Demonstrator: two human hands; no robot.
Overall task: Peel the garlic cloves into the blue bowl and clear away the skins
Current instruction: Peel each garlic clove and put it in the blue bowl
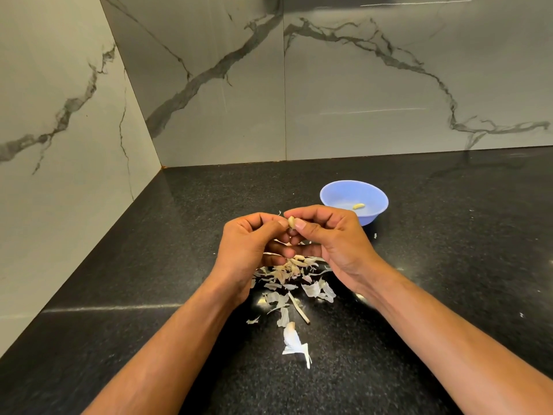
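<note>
Both hands meet above the middle of the black counter, and both pinch the same garlic clove. The left hand has its thumb and curled fingers closed on the clove from one side; the right hand grips it from the other, thumb tip pressed against it. The clove is mostly hidden between the fingertips, so how much skin remains on it is hard to tell.

Under and just in front of the hands lies a loose heap of garlic skins, pale papery flakes scattered toward the near edge of the counter. Among them lies a thin dry stalk, and nearest the person a larger white piece of skin. A few pale pieces just below the fingers may be unpeeled cloves, though they blend with the skins.

The blue bowl stands behind the right hand, toward the back edge of the counter, partly covered by the knuckles. One peeled clove lies on its floor. Marble-patterned wall panels meet in the back left corner.
</note>
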